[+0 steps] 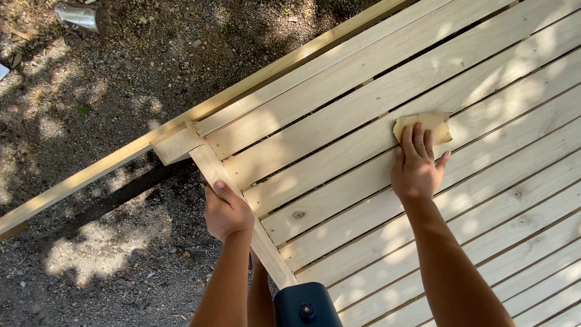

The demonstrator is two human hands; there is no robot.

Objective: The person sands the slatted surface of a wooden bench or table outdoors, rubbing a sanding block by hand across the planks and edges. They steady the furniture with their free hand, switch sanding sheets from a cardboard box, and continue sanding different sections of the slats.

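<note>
A slatted wooden panel [387,181] of pale boards is seen from above, with gravel ground [109,103] beside it. The right hand [416,166] is laid flat on a piece of sandpaper [426,125], which lies on one of the slats in the upper middle part of the panel. The fingers [417,140] are stretched out and kept close together, and the thumb is spread a little to the side; the grip is therefore not closed around the paper, the paper is only pressed down on the wood by the fingers. About half of the sandpaper is covered by the fingers, and its tan far edge stays visible beyond the fingertips.

The left hand [227,212] is closed around the end rail [233,194] at the left border of the panel. The thumb is placed on top of the rail and the other fingers are curled around its outer side, so this grip is a tight one on the wood.

A long thin batten [181,121] runs along the far edge of the panel. A metal can [78,17] lies on the ground, well apart from both hands. A dark blue object [305,306] is seen at the bottom edge, between the forearms.
</note>
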